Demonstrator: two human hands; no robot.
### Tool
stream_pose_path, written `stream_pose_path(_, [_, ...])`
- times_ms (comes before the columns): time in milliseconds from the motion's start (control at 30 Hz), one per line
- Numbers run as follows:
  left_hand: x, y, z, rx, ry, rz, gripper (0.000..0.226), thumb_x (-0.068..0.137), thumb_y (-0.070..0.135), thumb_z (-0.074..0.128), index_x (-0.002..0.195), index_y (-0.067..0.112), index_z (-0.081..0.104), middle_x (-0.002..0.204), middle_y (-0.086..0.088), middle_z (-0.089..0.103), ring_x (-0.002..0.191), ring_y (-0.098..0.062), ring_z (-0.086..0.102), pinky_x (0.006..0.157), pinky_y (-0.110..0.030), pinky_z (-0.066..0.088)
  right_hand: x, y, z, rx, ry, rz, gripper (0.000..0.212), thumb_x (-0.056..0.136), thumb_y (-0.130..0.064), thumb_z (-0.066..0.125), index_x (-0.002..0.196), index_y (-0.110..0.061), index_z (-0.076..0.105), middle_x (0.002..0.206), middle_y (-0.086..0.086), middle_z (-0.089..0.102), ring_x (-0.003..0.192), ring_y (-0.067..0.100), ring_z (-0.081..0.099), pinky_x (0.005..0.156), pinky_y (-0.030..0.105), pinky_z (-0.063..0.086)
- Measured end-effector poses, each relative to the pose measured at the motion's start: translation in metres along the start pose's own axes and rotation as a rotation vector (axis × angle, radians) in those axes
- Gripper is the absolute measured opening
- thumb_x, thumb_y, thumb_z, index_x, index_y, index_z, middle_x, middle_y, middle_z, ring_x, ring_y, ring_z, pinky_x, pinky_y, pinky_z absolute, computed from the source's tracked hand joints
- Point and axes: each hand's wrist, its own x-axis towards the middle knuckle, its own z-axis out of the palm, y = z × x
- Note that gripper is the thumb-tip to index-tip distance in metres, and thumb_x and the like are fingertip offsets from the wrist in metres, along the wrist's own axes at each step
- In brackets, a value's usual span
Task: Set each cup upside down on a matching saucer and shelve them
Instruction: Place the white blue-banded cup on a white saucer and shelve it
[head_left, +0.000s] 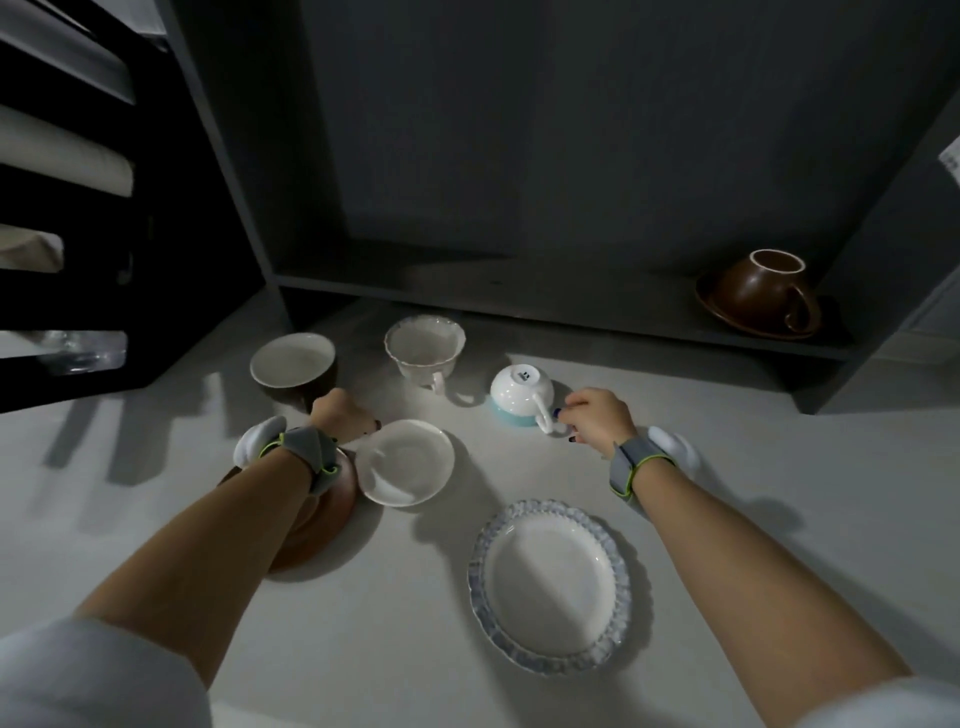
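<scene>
My right hand (597, 421) pinches the handle of a white cup with a teal band (519, 395), which stands upside down on the counter. My left hand (340, 418) curls over the near-left rim of a plain white saucer (408, 462), which overlaps a brown saucer (317, 535) under my wrist. A brown cup with a white inside (293, 364) and a scalloped white cup (425, 345) stand upright behind. A blue-rimmed scalloped saucer (550, 582) lies nearest to me. On the shelf (519, 296), a brown cup (761, 288) sits upside down on its brown saucer (737, 317).
The grey shelf board runs low across the back, with dark cabinet walls on both sides. A dark rack (78, 208) holding pale items stands at the far left. The pale counter (363, 649) spreads out in front of me.
</scene>
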Motion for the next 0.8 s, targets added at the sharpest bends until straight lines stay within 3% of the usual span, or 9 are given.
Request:
stream_pose_path(133, [0.003,-0.004,0.004,0.157,-0.051,0.043,0.042,0.087,0.026,0.055,0.116,-0.004,0.063,0.121,-0.021,0.063,0.113,-0.034,0.059,0.090,-0.034,0.047,0.004,0.001,0.015,-0.103,-0.005,-0.061,0.033,0.082,-0.013,0.066,0.108,0.005,0.065,0.110,0.023,0.068,0.080,0.026,0.059,0.067,0.032,0.054])
stream_pose_path(233, [0.006,-0.006,0.007,0.150,-0.078,0.068,0.041,0.090,0.027,0.052,0.119,0.000,0.062,0.123,-0.019,0.062,0.114,-0.034,0.058,0.092,-0.035,0.046,0.007,0.004,0.026,-0.197,-0.021,-0.071,0.032,0.083,-0.017,0.065,0.107,0.003,0.066,0.109,0.025,0.068,0.097,0.037,0.064,0.088,0.047,0.053])
stream_pose_path(500, [0.012,-0.008,0.015,0.123,-0.139,0.085,0.033,0.089,0.012,0.055,0.115,-0.007,0.063,0.122,-0.025,0.063,0.116,-0.038,0.058,0.095,-0.040,0.046,0.014,0.006,0.038,-0.283,0.075,-0.059,0.029,0.088,-0.017,0.058,0.104,0.005,0.067,0.108,0.027,0.069,0.102,0.039,0.064,0.091,0.037,0.051])
stream_pose_path(567, [0.010,-0.003,0.017,0.112,-0.182,0.098,0.033,0.090,0.011,0.053,0.116,-0.008,0.062,0.122,-0.026,0.062,0.115,-0.039,0.058,0.087,-0.038,0.049,0.015,0.005,0.037,-0.267,0.069,-0.049,0.028,0.088,-0.014,0.058,0.104,0.007,0.067,0.108,0.028,0.069,0.101,0.041,0.065,0.092,0.042,0.052])
stream_pose_path(667, [0.010,0.001,0.019,0.100,-0.245,0.116,0.032,0.091,0.008,0.052,0.114,-0.011,0.061,0.120,-0.029,0.063,0.097,-0.036,0.063,0.055,-0.021,0.042,0.016,0.001,0.037,-0.278,0.052,-0.051,0.027,0.088,-0.010,0.056,0.105,0.010,0.066,0.111,0.030,0.067,0.104,0.042,0.063,0.092,0.047,0.051])
stream_pose_path(800, [0.009,0.004,0.022,0.059,-0.263,0.096,0.031,0.090,0.007,0.051,0.113,-0.012,0.062,0.115,-0.029,0.066,0.074,-0.021,0.053,0.050,-0.017,0.038,0.015,0.001,0.035,-0.329,0.045,-0.081,0.022,0.090,-0.009,0.051,0.095,0.005,0.068,0.108,0.031,0.067,0.105,0.042,0.062,0.093,0.046,0.051])
